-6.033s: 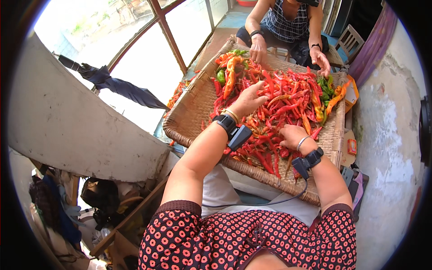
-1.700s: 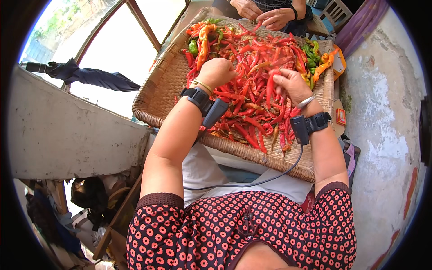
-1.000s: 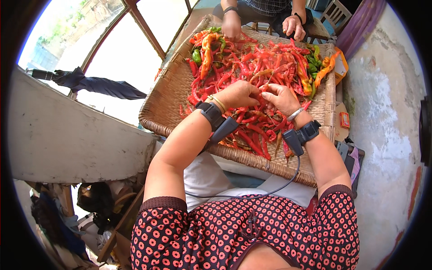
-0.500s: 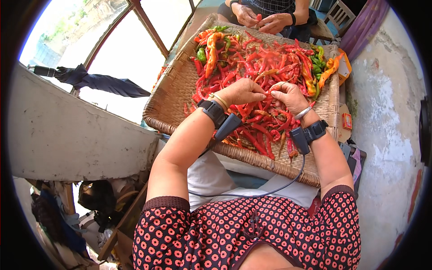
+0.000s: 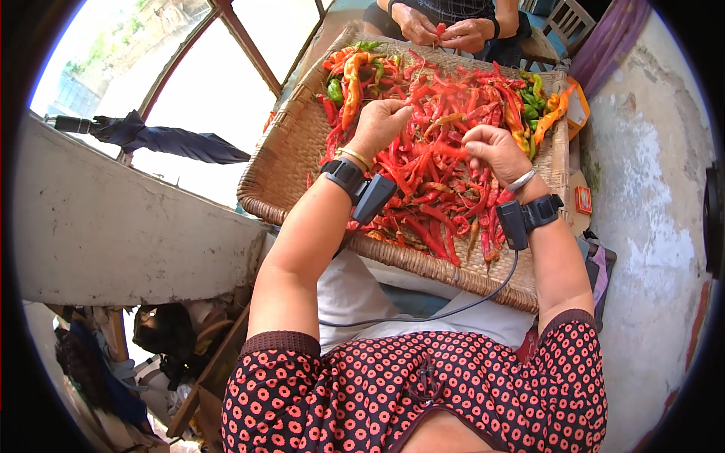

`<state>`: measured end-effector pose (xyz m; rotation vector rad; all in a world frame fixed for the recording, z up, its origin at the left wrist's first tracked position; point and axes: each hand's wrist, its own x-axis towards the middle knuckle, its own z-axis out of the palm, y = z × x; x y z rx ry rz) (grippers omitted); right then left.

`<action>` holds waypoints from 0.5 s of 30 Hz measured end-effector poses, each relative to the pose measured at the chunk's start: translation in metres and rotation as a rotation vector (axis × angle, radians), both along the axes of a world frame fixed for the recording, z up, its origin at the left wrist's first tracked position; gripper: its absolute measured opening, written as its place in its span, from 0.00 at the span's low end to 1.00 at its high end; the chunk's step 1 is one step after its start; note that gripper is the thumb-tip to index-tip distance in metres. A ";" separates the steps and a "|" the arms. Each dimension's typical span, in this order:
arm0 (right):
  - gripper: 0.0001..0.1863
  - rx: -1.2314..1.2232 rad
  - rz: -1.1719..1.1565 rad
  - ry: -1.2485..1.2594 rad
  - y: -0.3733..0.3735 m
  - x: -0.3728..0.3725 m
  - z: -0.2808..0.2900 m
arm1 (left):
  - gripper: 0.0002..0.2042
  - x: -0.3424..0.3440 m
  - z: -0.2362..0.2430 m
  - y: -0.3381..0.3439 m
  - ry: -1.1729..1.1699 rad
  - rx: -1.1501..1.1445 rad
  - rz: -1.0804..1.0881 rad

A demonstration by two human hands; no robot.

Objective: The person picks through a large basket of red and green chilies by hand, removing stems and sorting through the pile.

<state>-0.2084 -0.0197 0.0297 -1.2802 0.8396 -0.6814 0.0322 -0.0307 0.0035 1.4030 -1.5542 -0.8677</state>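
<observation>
A heap of red chili peppers (image 5: 430, 198) covers much of a woven basket tray (image 5: 276, 166) in front of me. Over the left part of the heap, my left hand (image 5: 380, 127) is closed in a pinch; anything between its fingertips is too small to make out. My right hand (image 5: 497, 155) hovers over the heap's right side, its thumb and fingers closed on a red chili pepper (image 5: 448, 151) that points left and is blurred. Green and orange peppers (image 5: 538, 113) lie in the far right corner, with more orange peppers (image 5: 352, 79) at the far left.
Across the tray, another person's hands (image 5: 445, 30) hold a red pepper. A folded dark umbrella (image 5: 174, 142) lies on the window ledge at left. An orange box (image 5: 578, 109) stands by the tray's right edge, near the wall (image 5: 642, 211). A cable (image 5: 423, 315) hangs across my lap.
My hands were close together over the heap. The left has moved up and left, the right slightly right, leaving a gap between them. The other person's hands have shifted slightly right.
</observation>
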 end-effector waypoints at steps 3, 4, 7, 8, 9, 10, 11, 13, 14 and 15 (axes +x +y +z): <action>0.19 -0.055 -0.177 -0.280 0.002 0.010 0.008 | 0.12 0.002 -0.003 -0.003 -0.119 -0.010 0.042; 0.21 -0.098 -0.189 -0.173 0.003 0.010 0.006 | 0.12 0.000 -0.006 -0.001 -0.064 -0.021 0.026; 0.22 -0.162 -0.150 0.061 -0.003 0.004 -0.009 | 0.11 -0.008 -0.003 0.003 -0.028 -0.068 -0.020; 0.22 -0.107 -0.068 0.129 -0.003 0.004 -0.012 | 0.11 -0.011 0.004 0.008 0.067 0.016 -0.140; 0.22 -0.053 0.011 0.200 -0.002 0.003 -0.014 | 0.10 -0.015 0.010 0.012 0.165 0.099 -0.263; 0.21 -0.061 -0.003 0.138 0.000 0.006 -0.019 | 0.09 -0.020 0.014 0.017 0.117 0.092 -0.304; 0.20 -0.095 -0.005 0.130 0.006 0.014 -0.012 | 0.09 -0.020 0.008 0.019 0.059 0.059 -0.372; 0.15 -0.071 0.013 0.063 0.010 0.022 -0.010 | 0.09 -0.021 -0.002 0.021 -0.094 -0.025 -0.573; 0.15 -0.071 0.012 0.068 0.009 0.020 -0.012 | 0.10 -0.025 0.016 0.029 -0.027 0.243 -0.594; 0.13 -0.033 -0.022 0.123 0.008 0.017 -0.016 | 0.10 -0.026 0.011 0.026 -0.022 0.241 -0.595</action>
